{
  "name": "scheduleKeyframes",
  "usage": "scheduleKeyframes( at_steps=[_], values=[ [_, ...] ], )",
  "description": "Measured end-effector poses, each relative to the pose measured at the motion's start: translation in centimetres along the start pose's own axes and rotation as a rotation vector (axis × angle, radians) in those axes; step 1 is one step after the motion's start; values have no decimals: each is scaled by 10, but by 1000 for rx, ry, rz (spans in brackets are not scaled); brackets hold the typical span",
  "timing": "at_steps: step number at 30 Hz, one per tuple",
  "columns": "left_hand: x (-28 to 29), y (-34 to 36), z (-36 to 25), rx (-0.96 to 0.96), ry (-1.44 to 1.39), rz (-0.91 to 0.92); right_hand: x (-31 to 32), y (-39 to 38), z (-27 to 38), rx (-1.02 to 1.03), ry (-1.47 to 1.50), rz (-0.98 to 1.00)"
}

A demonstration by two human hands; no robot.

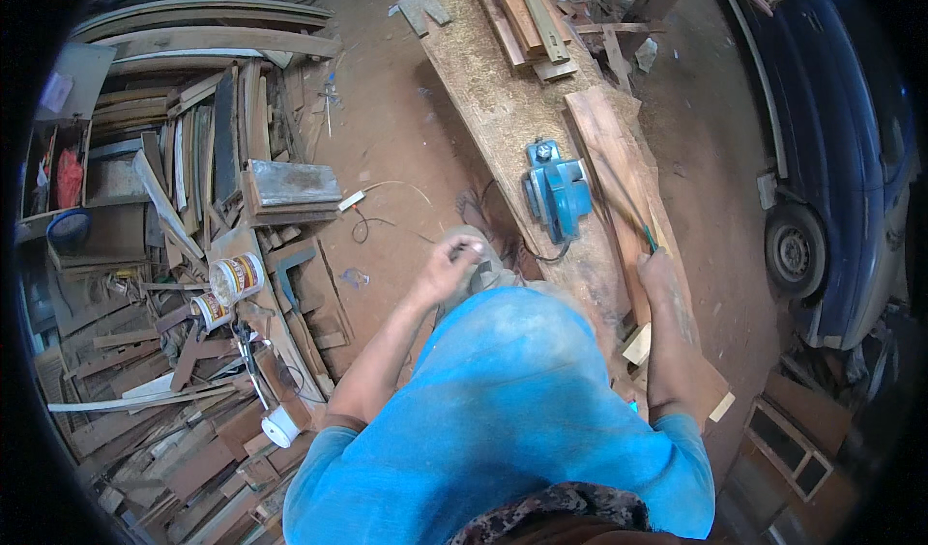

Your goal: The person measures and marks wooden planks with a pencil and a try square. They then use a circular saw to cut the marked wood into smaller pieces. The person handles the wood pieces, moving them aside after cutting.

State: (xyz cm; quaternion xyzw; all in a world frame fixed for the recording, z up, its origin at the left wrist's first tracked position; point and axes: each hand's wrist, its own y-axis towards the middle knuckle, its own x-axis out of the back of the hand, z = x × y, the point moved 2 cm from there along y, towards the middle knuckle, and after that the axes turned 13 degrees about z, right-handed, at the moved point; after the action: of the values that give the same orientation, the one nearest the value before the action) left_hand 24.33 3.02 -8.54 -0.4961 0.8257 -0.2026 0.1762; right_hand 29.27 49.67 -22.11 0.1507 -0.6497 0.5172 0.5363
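My right hand [654, 269] grips the green handle of a long, thin metal tool [628, 208], whose shaft points forward over a reddish plank [601, 158] lying lengthwise on the long wooden workbench [472, 91]. My left hand [458, 257] is raised beside my leg, left of the bench, with curled fingers; whether something small is between them is too hard to make out. A blue electric planer [555, 190] sits on the bench left of the plank, its dark cord trailing off the near end. Pale offcuts [638, 344] lie near my right forearm.
Stacked boards [527, 18] sit at the bench's far end. Piles of lumber [193, 129], white buckets [235, 276] and a reel [279, 426] fill the left side. A dark blue car [831, 158] stands along the right, near leaning panels [788, 444].
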Motion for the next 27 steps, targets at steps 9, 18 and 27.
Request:
scheduleKeyframes(
  at_steps=[9,18,27],
  values=[
    [171,3,208,372,-103,-314,70,-19,101,266,223,-106],
    [289,125,213,386,446,-106,89,29,330,519,477,-19],
    [421,532,-85,-707,766,-308,67,23,445,231,640,197]
  ],
)
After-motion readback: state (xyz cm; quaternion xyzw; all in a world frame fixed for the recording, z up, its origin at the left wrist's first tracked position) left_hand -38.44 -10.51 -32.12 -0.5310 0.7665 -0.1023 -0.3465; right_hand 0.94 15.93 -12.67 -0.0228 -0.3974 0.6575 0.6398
